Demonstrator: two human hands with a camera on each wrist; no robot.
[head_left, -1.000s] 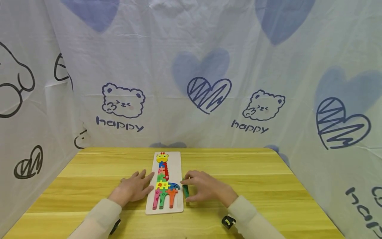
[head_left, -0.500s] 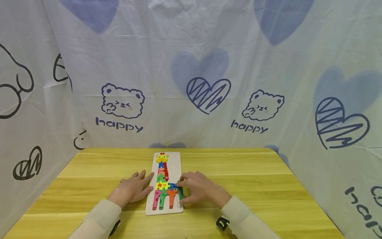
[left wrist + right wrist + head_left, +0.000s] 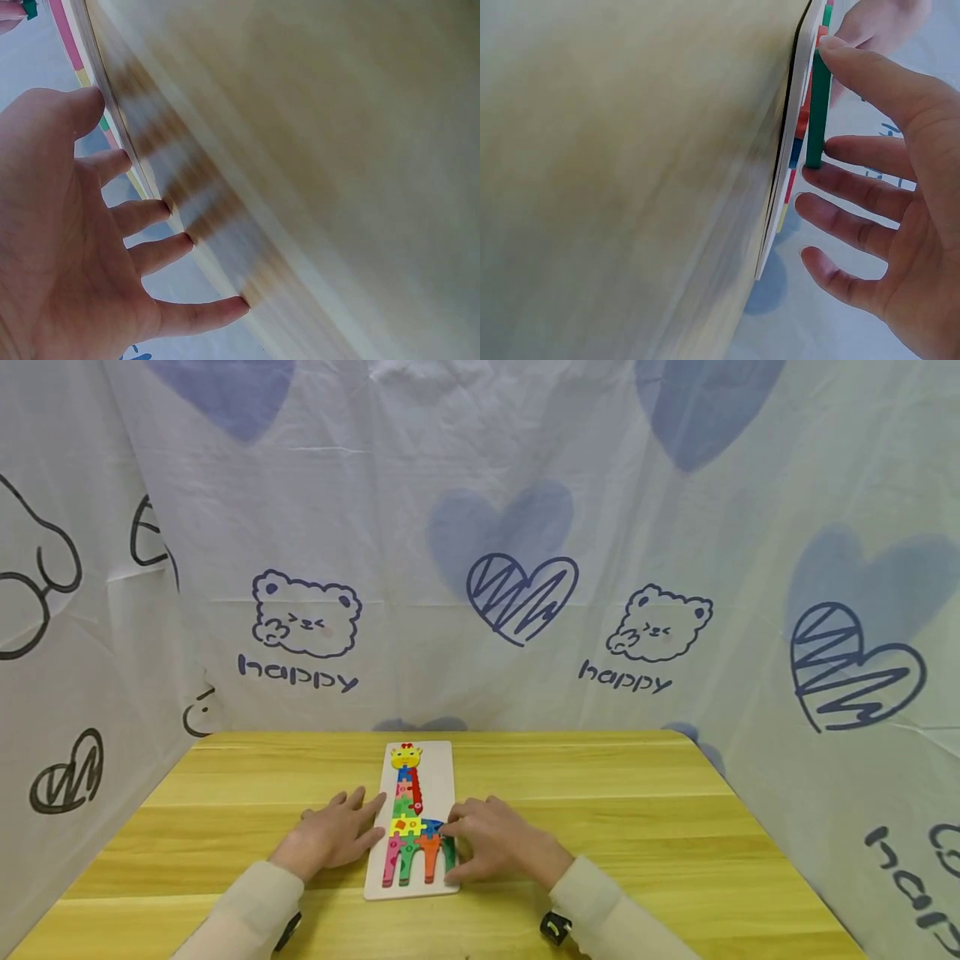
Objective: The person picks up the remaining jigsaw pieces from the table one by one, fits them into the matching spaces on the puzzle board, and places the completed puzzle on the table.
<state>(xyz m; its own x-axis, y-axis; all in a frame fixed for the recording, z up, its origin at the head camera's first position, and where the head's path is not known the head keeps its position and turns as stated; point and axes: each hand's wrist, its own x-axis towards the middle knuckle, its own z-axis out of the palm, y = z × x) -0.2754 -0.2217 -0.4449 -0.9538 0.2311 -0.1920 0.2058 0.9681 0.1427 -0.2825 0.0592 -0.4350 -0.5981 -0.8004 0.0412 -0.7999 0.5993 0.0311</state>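
Note:
A giraffe jigsaw puzzle in bright colours lies on a white board (image 3: 437, 777), its yellow head (image 3: 407, 757) at the far end. My right hand (image 3: 491, 839) pinches a dark green leg piece (image 3: 818, 112) between thumb and fingers, over the board's near right part. In the right wrist view this piece stands close above the board, beside the orange leg (image 3: 431, 857) and the blue body piece (image 3: 432, 825). My left hand (image 3: 335, 832) is spread flat at the board's left edge, fingers straight; its thumb (image 3: 88, 111) and fingertips rest on the table and board edge.
The board lies on a light wooden table (image 3: 600, 827). A white curtain (image 3: 420, 527) with printed hearts and bears hangs behind the table and at both sides.
My right hand has moved left with the green leg piece, from beside the board to over its near right part. The left hand stays in place.

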